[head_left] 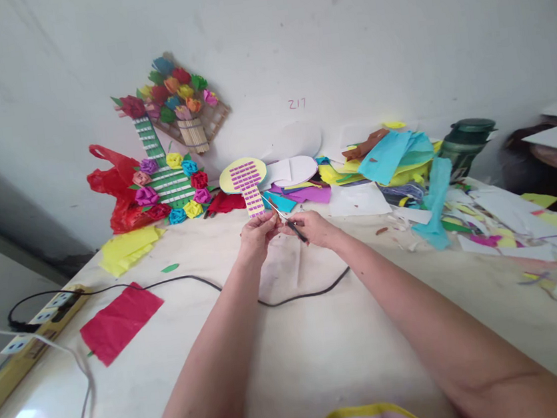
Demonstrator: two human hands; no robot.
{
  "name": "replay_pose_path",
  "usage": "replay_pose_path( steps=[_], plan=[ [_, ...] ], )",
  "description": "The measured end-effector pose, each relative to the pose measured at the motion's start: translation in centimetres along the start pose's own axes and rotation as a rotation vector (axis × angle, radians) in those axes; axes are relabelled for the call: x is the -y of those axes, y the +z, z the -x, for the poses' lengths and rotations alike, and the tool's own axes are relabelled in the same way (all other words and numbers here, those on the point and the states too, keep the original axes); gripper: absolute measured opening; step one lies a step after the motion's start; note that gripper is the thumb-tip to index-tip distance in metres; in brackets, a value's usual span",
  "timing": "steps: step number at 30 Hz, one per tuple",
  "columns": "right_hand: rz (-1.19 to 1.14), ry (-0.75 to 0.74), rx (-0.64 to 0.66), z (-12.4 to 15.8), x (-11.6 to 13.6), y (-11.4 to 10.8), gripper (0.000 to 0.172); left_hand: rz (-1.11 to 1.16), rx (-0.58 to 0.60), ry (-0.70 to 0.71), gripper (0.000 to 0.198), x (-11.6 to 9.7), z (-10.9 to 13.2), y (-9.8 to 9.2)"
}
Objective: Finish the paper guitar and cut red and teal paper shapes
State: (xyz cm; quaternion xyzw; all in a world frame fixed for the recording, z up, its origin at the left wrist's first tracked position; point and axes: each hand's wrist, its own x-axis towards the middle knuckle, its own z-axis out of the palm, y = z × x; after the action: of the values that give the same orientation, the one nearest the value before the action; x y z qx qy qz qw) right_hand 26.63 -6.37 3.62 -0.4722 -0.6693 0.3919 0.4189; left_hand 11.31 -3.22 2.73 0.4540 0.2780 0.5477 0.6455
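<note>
Cutting seems to be the step in hand: the right hand [312, 228] is closed around scissors [295, 229] between the hands, and the left hand [258, 232] pinches a small piece [278, 222], unclear in kind. Snipping calls for a steady left grip. Just beyond is a yellow card [250, 184] with purple strips; red paper [122, 323] lies leftward.

A red plastic bag [118, 187] sits on the table [325, 351]. Up and right of it, a flower-filled basket [193, 137] adorns the wall [364, 38]; a green bottle [463, 149] stands far right, a power strip [18, 374] nearer the viewer.
</note>
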Motion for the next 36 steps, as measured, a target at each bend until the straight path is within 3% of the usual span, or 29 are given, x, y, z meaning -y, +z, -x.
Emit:
replay_pose_path(
  steps=[6,10,12,15,21,26,28,30,32,36],
  plan=[
    [0.169,0.017,-0.105,-0.7,-0.7,-0.1,0.031,0.054,-0.016,-0.028,0.022,0.2,-0.3,-0.5],
    [0.508,0.007,-0.324,-0.9,-0.9,-3.2,0.029,0.076,-0.009,0.002,0.023,0.1,-0.2,-0.7],
    [0.744,0.107,-0.443,-0.6,-1.0,-5.3,0.029,0.07,0.015,0.028,0.024,0.0,-0.2,-0.9],
    [0.989,0.334,-0.519,0.2,-1.6,-8.0,0.037,0.06,0.037,0.051,0.027,0.0,-0.1,-1.1],
    [1.126,0.617,-0.326,0.7,-3.8,-9.7,0.032,0.053,0.005,0.024,0.026,-0.1,0.2,-0.9],
    [1.123,0.658,-0.28,0.8,-2.5,-9.9,0.034,0.062,-0.057,-0.009,0.024,-0.5,0.1,-0.8],
    [1.099,0.556,-0.344,0.7,-1.0,-9.3,0.029,0.064,-0.093,-0.001,0.024,-0.9,-0.1,-1.1],
    [0.971,0.341,-0.382,0.4,0.6,-7.8,0.022,0.061,-0.128,0.017,0.024,-1.5,-0.3,-1.4],
    [0.641,0.151,-0.38,-0.2,1.9,-5.4,0.02,0.062,-0.156,0.039,0.025,-2.1,-0.3,-1.6],
    [-0.153,0.136,-0.201,-1.5,3.5,0.0,0.025,0.042,-0.198,0.081,0.025,-2.7,-0.2,-1.4]
  ],
)
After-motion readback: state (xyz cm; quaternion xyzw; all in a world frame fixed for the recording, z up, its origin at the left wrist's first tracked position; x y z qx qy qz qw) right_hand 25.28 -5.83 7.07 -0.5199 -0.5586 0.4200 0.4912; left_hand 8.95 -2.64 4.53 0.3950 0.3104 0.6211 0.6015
